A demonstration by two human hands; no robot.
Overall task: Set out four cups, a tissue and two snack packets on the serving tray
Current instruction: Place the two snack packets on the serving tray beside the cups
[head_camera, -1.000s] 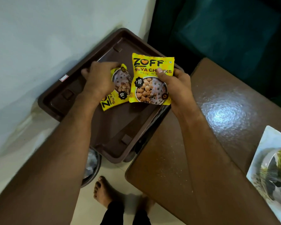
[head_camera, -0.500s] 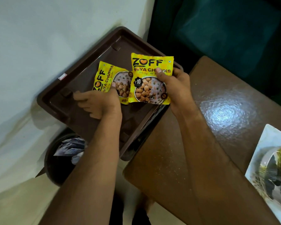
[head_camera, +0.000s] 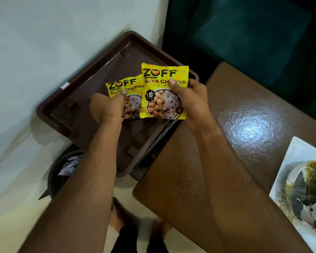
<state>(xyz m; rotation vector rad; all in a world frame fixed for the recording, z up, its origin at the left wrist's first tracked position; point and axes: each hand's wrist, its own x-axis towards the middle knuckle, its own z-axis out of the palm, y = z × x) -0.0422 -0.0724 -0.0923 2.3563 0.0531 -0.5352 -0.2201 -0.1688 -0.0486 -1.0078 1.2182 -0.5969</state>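
1. Obs: left hand is closed on the left packet, thumb on its face, other fingers hidden behind; right hand is closed on the right packet, thumb pressed on the print; both held face-up above the tray.
2. Obs: the right packet's edge overlaps the left one; whether either touches the tray floor, cannot tell; no cups or tissue in view, tray floor bare where visible.
3. Judgement: step in hand is laying both packets down; task looks early.
4. Lower them flat, side by side, not overlapped; keep them toward one end so you leave floor for four cups and a tissue.
5. Risk: the tray seems to overhang the table edge with a bin below; set down lightly; do not press on the unsupported side.
6. Open your fingers only once each packet lies flat.
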